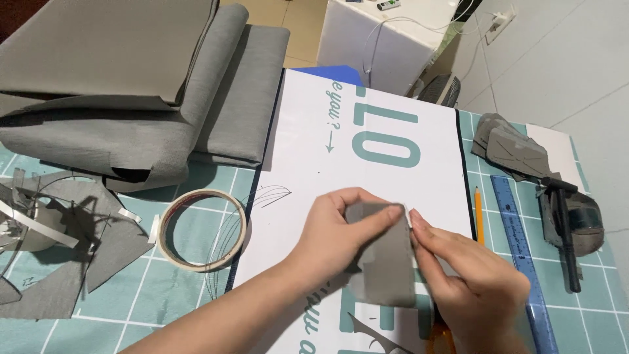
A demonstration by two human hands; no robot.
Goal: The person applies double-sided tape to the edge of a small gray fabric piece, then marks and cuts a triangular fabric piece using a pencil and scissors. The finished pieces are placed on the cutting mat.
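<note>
**Grey fabric piece pinched between 2 hands over white sheet**

Left hand (337,229): thumb and fingers closed on the upper left part of a small grey fabric piece (388,269), fingertips at its top edge. Right hand (468,282): thumb and fingers pressed together on the piece's upper right edge, where a thin white strip shows at the fabric margin. Both grips meet at the top of the piece; the 2 hands nearly touch there. The piece hangs down from the grip, roughly rectangular, lower edge free.

Directly beneath the grip: a white printed sheet (367,118) with teal lettering, lying on a teal gridded cutting mat (131,295).

Left of the grip, near: 1 roll of pale masking tape (203,229), flat on the mat. Farther left: grey fabric offcuts (65,262). Up and left, well apart: folded grey fabric stack (131,85).

Right of the grip, just beside the sheet edge: 1 yellow pencil (478,216), then a blue ruler (521,249). Farther right: a black tool (567,236) resting on grey scraps, and more cut grey pieces (511,147) above them.
</note>
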